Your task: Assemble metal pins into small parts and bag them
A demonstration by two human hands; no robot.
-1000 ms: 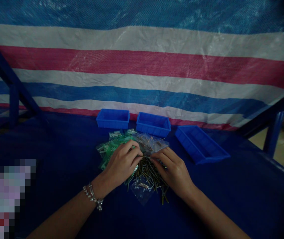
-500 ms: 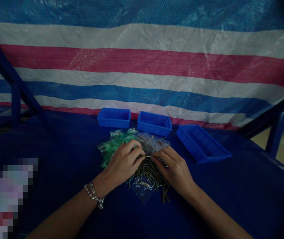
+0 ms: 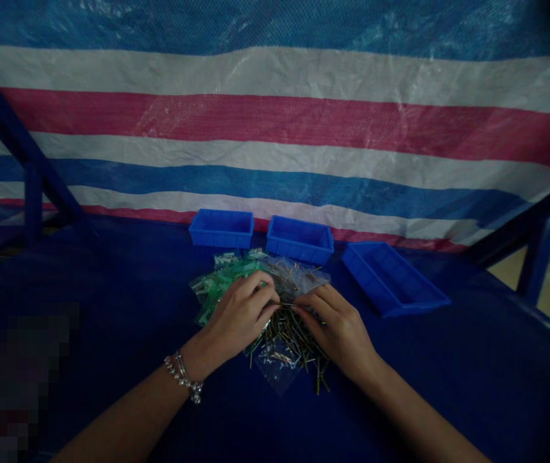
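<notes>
My left hand [image 3: 246, 312] and my right hand [image 3: 335, 321] each pinch one end of a thin metal rod [image 3: 286, 304], which lies level between the fingertips. Its exact kind is too small to make out. Under both hands spreads a pile of loose thin metal rods [image 3: 298, 337], dark and brass-coloured. To the left of the pile, partly behind my left hand, are green and clear plastic packets [image 3: 217, 283]. Clear bags [image 3: 308, 278] with small pieces inside lie behind the fingers. A small clear bag [image 3: 279, 370] with tiny light pieces rests at the pile's front.
Three blue plastic bins stand behind the pile: a left bin [image 3: 221, 238], a middle bin [image 3: 298, 247] and an angled right bin [image 3: 395, 283]. The blue table [image 3: 134, 276] meets a striped tarp [image 3: 275, 116]. Blue frame bars rise at both sides. A pixelated object lies at lower left.
Both hands keep nearly the same pose, with the rod still between them. The pixelated area at lower left has turned darker.
</notes>
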